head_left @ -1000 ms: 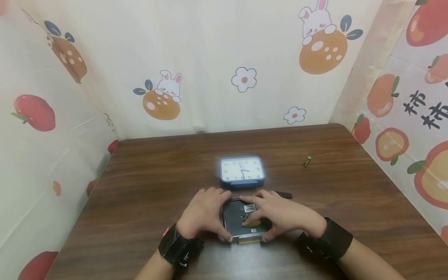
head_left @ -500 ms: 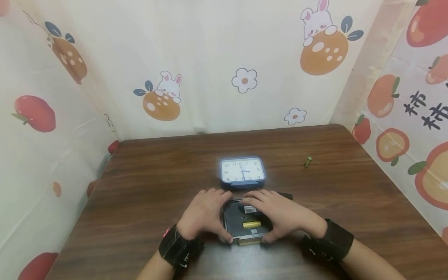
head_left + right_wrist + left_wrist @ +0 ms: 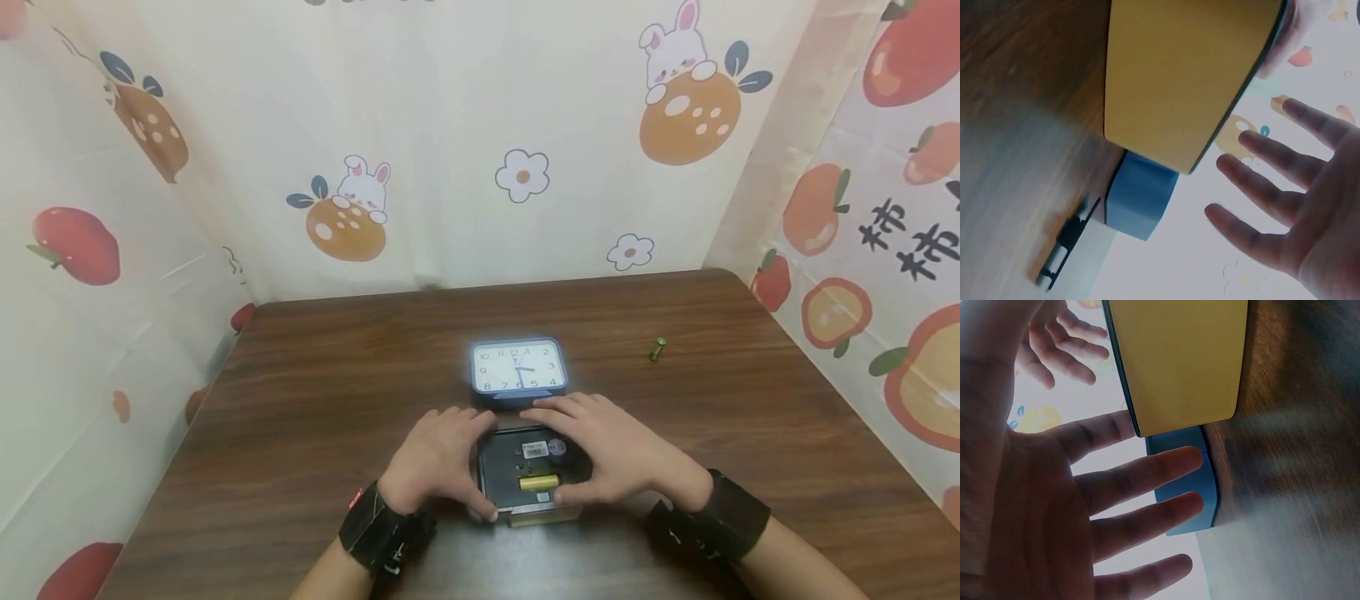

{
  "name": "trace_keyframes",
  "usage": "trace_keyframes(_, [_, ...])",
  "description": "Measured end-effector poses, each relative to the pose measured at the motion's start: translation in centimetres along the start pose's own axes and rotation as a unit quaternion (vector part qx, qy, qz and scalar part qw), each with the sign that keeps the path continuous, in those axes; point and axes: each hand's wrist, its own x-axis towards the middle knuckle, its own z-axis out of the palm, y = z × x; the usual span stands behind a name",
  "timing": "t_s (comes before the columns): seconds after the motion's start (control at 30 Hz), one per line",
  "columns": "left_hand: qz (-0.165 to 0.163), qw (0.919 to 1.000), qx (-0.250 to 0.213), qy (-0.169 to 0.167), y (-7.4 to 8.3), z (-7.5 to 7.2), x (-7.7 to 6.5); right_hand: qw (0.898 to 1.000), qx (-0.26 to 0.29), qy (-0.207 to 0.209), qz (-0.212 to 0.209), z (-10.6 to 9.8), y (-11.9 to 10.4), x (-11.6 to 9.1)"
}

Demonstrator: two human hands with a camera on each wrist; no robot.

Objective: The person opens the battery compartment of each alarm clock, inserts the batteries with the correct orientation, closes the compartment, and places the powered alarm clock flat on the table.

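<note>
A yellow-cased clock (image 3: 501, 467) lies with its black back up on the table; its body also shows in the left wrist view. A yellow battery (image 3: 539, 482) sits in the slot of that back. My left hand (image 3: 435, 467) holds the clock's left side, its thumb at the near corner and its index finger at the far one. The other fingers stretch out past the casing. Spread and holding nothing, my right hand (image 3: 611, 450) hovers over the clock's right side, with its thumb near the right front corner. The right fingers (image 3: 1260, 187) are straight and apart from the casing.
A blue alarm clock (image 3: 519, 367) lies face up just beyond the yellow one. Farther right on the wooden table (image 3: 337, 358) is a small green object (image 3: 657, 348). The right wrist view shows a thin black piece (image 3: 1072, 231) on the table.
The right fingers have lifted off the battery, uncovering it, and the right hand has drawn up and slightly right. My left hand has stayed put on the clock.
</note>
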Motion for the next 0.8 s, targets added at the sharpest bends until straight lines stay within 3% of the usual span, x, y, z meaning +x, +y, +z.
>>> trace_keyframes(0.23, [-0.003, 1.0000, 0.006, -0.006, 0.0, 0.0, 0.0, 0.998, -0.010, 0.055, 0.032, -0.7, 1.3, -0.3])
trace_keyframes(0.53, [-0.002, 1.0000, 0.003, -0.001, 0.0, 0.2, 0.0, 0.996, -0.024, 0.074, 0.052, -1.6, 2.9, -0.8])
trace_keyframes(0.67, [0.000, 1.0000, 0.003, 0.002, 0.0, 0.3, 0.0, 0.995, -0.029, 0.067, 0.066, -1.9, 3.5, -1.0])
trace_keyframes(0.8, [0.002, 1.0000, 0.005, 0.002, 0.0, 0.2, 0.0, 0.994, -0.043, 0.035, 0.091, -1.9, 4.4, -1.2])
